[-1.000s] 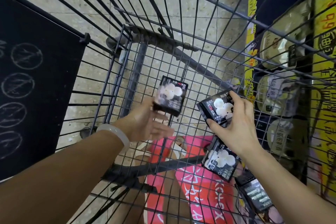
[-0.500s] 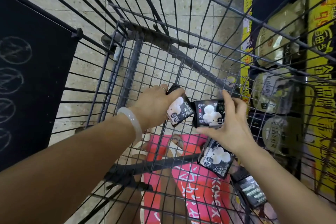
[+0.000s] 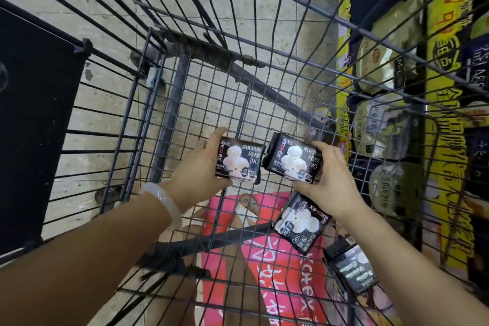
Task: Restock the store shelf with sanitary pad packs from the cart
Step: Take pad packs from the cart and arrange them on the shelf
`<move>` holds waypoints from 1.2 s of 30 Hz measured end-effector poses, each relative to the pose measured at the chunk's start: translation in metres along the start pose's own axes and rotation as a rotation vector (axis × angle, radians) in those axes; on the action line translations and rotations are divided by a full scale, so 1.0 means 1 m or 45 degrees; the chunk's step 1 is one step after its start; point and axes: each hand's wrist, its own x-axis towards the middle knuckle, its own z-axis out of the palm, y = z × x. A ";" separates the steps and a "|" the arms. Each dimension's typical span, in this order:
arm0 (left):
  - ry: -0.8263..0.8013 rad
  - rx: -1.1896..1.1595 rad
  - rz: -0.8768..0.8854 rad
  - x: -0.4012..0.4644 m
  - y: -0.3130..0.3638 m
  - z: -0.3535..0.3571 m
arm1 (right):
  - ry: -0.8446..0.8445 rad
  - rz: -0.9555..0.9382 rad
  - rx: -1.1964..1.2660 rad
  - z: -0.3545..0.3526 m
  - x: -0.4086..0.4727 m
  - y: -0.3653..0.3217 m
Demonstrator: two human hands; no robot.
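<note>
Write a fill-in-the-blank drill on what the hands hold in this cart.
1. Each hand grips one black ____.
2. The left hand wears a pale ____ on its wrist.
3. Under the right hand, a third pack lies on the cart's wire ____.

Missing words: pack; bangle; floor

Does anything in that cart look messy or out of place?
Nothing looks damaged. One black pad pack lies askew, print upside down, on the cart floor, while the left hand and right hand each hold a pack.
</note>
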 end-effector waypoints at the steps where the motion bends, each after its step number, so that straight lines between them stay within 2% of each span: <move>1: -0.002 -0.069 0.001 -0.001 0.001 -0.001 | 0.024 -0.023 0.013 -0.001 0.000 0.001; 5: -0.056 -0.491 -0.141 -0.005 0.003 -0.005 | 0.193 -0.091 0.096 -0.010 -0.006 -0.003; 8: 0.045 -0.727 -0.328 -0.001 -0.002 -0.007 | 0.256 -0.189 0.180 -0.011 -0.012 -0.019; 10: 0.142 -1.065 -0.473 -0.001 0.001 -0.013 | 0.189 -0.320 0.194 -0.006 -0.015 -0.036; 11: 0.100 -1.272 -0.507 -0.002 0.004 -0.017 | 0.122 -0.375 0.164 -0.001 -0.015 -0.044; 13: -0.039 -1.479 -0.503 -0.004 0.004 -0.021 | 0.004 -0.444 0.019 0.012 -0.012 -0.058; 16: -0.175 -1.247 -0.365 -0.005 0.000 -0.020 | -0.136 -0.447 -0.102 0.023 -0.008 -0.066; 18: -0.222 -1.117 -0.335 -0.005 -0.002 -0.017 | -0.210 -0.377 0.035 0.018 -0.007 -0.062; 20: -0.197 -1.115 -0.314 -0.004 -0.002 -0.015 | -0.190 -0.244 0.179 0.005 -0.010 -0.047; 22: -0.162 -1.152 -0.314 -0.002 -0.001 -0.012 | -0.119 -0.169 0.155 -0.012 -0.013 -0.023; 24: -0.133 -1.178 -0.313 -0.002 -0.001 -0.010 | -0.163 -0.153 -0.003 -0.026 -0.021 0.000; 29: -0.074 -1.223 -0.329 -0.005 0.002 -0.005 | -0.708 -0.263 -0.687 -0.015 -0.042 0.031; 32: -0.068 -1.231 -0.332 -0.005 0.002 -0.006 | -0.680 -0.329 -0.859 -0.001 -0.041 0.030; 36: -0.085 -1.198 -0.332 -0.005 0.002 -0.010 | -0.567 -0.288 -0.615 0.000 -0.032 0.025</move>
